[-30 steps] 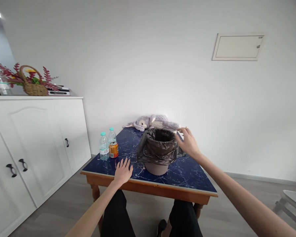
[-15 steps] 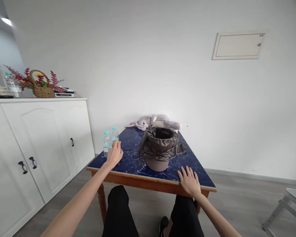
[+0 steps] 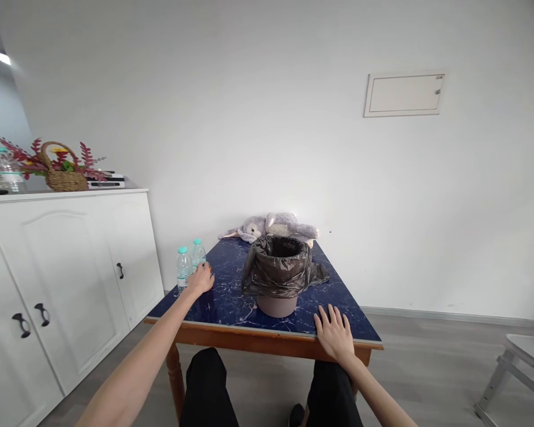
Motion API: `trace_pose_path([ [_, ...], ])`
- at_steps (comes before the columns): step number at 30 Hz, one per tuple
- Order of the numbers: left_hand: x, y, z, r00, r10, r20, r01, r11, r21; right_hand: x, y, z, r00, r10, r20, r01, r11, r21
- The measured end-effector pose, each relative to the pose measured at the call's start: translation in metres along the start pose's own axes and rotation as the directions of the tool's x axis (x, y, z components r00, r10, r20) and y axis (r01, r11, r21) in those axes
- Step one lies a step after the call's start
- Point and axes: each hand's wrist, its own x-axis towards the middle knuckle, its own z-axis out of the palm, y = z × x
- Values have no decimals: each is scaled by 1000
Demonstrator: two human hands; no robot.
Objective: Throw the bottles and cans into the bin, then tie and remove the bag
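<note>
My left hand [image 3: 200,280] is on the left side of the table, palm down with fingers curled. A bit of something orange-brown shows at its fingertips; the rest is hidden. Beside it are two clear water bottles with teal caps: the nearer bottle [image 3: 183,271] is left of the hand, the farther bottle [image 3: 199,252] just behind it. My right hand [image 3: 334,333] lies flat at the table's front right edge, fingers spread, holding nothing. Between the hands a trash bin [image 3: 276,306] stands upright, a black plastic bag [image 3: 273,277] folded over its rim.
The blue marbled table [image 3: 226,267] has a wooden frame. A grey plush rabbit [image 3: 289,226] lies at its far end by the wall. On the left, a white cabinet [image 3: 80,255] carries a wicker flower basket [image 3: 66,181]. A grey stool [image 3: 527,353] stands at the right.
The view has tilted slightly upward and shifted right. My left hand stays close to the bottles with fingers curled. My right hand remains flat on the table edge.
</note>
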Motion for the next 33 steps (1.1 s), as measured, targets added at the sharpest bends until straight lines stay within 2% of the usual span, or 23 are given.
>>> trace_pose_path([
  [9,11,3,0,996,56,77,-55,998,-7,4,-1,8,998,48,31,-45,994,-98],
  [16,16,5,-14,977,126,170,-103,985,-135,3,1,7,999,41,30,-37,992,-117],
  [18,14,6,-21,973,163,162,-131,972,-194,4,1,6,999,40,27,-36,992,-119],
  [20,12,12,-32,976,193,102,-163,954,-251,4,1,6,999,42,23,-39,992,-119],
  [23,12,31,-55,975,195,-106,-219,916,-336,4,-1,7,999,51,20,-48,992,-120],
  [25,14,51,-75,947,183,-263,-278,876,-393,4,-1,7,998,60,17,-57,991,-121],
  [27,16,76,-95,908,195,-371,-357,824,-440,5,-1,8,998,65,14,-63,991,-121],
  [30,17,117,-119,855,267,-445,-476,746,-466,5,-1,9,998,68,10,-66,991,-115],
  [33,16,156,-131,807,382,-450,-571,697,-434,6,-1,9,998,63,6,-62,992,-111],
])
